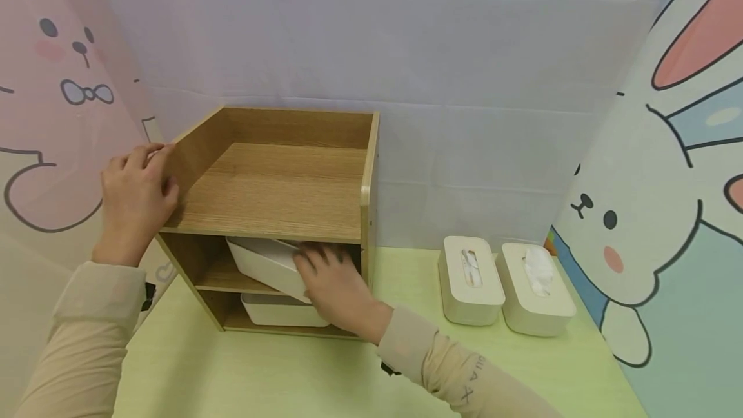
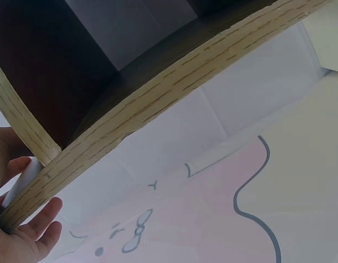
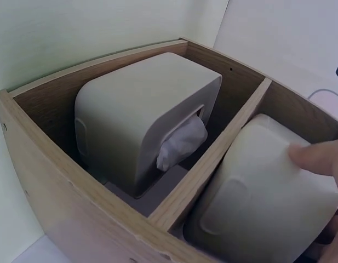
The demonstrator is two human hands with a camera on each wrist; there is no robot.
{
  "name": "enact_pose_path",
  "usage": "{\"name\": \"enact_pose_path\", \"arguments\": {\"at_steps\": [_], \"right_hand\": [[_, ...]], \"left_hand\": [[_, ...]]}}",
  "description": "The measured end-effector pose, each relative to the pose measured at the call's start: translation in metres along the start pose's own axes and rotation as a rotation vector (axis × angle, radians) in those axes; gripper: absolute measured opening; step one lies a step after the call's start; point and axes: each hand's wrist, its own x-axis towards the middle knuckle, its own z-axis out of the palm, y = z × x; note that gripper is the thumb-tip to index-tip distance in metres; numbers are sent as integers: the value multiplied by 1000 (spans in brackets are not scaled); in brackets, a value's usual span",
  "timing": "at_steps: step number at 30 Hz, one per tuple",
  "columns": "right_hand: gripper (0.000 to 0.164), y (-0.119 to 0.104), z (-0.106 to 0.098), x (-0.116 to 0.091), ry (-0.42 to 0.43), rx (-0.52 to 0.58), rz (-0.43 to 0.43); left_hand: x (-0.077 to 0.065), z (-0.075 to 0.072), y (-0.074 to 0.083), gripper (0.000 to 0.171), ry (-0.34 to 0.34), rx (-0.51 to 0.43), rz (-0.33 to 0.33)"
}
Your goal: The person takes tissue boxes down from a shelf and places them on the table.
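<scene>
The right hand's (image 1: 342, 289) fingers are curled round the right end of a white box (image 1: 267, 266), which sits askew in the upper compartment; at ten o'clock from it, the left hand's (image 1: 136, 192) fingers are bent over the wooden shelf's (image 1: 278, 189) side panel. One second box (image 1: 284, 310) lies at six o'clock, below (tissue pokes from its top), and two tissue boxes (image 1: 505, 286) stand at three o'clock on the counter (image 1: 406, 366): four boxes, one shelf.
</scene>
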Motion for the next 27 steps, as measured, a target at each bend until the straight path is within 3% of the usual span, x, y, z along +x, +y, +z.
{"name": "enact_pose_path", "arguments": {"at_steps": [7, 18, 27], "right_hand": [[65, 13, 1, 2, -73, 122, -48], [71, 15, 1, -1, -60, 299, -100], [73, 7, -2, -1, -10, 299, -132]], "left_hand": [[0, 1, 0, 44, -7, -3, -9], [1, 3, -1, 44, 22, -17, 3], [1, -1, -1, 44, 15, -16, -3]]}}
